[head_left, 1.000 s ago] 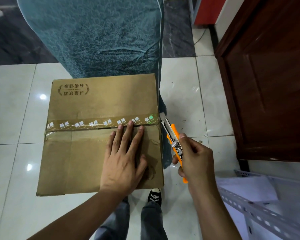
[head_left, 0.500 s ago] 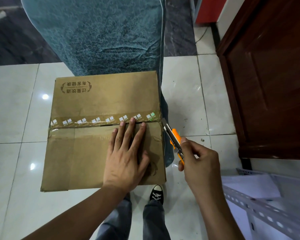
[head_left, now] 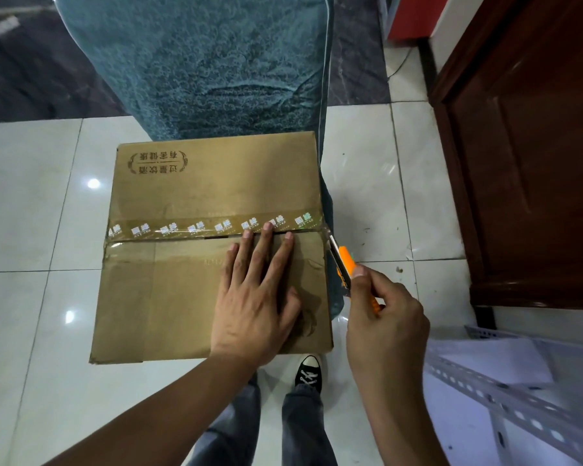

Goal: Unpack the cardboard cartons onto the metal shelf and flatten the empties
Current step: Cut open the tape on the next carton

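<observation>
Cloth (head_left: pixel 209 62) hangs behind carton (head_left: pixel 182 297), metal shelf (head_left: pixel 485 388) at lower right.

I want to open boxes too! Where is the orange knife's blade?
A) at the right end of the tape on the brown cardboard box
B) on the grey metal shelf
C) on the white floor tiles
A: the right hand grips the orange plastic utility knife, its blade tip at the right end of the clear printed tape on the brown cardboard carton.
</observation>
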Demonstrator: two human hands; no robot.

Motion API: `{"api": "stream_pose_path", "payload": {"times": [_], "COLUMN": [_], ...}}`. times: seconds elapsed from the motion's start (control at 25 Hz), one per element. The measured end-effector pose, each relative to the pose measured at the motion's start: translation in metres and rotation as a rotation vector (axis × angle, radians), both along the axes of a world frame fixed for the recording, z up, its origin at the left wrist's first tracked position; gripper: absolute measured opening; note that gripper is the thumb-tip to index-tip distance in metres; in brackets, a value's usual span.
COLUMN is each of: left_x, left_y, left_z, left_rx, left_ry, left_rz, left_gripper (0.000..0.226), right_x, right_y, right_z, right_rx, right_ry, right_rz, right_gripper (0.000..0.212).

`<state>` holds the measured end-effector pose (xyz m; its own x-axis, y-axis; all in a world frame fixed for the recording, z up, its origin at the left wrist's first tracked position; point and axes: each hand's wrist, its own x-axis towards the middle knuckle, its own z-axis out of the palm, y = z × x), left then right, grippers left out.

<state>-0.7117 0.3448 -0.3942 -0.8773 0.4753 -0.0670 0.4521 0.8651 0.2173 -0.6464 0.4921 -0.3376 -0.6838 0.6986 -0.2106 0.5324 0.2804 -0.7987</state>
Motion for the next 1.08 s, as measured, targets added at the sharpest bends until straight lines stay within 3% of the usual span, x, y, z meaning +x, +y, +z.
{"api": "stream_pose_path", "payload": {"times": [0.64, 1.08], "left_x": [0.001, -0.001], "left_y": [0.0, -0.009], "left_z": [-0.001, -0.003], "left_rx": [-0.004, 0.141], "left_ry": [0.004, 0.004], "left_rz": [-0.008, -0.068], "left_gripper": [0.072, 0.061], "right_x": [0.023, 0.041], "right_y": [0.003, -0.017], "right_z": [0.003, 0.013], "right_rx": [-0.071, -0.002], "right_ry": [-0.139, -0.223], "right_rz": [0.026, 0.073], "right_gripper": [0.036, 0.049]}}
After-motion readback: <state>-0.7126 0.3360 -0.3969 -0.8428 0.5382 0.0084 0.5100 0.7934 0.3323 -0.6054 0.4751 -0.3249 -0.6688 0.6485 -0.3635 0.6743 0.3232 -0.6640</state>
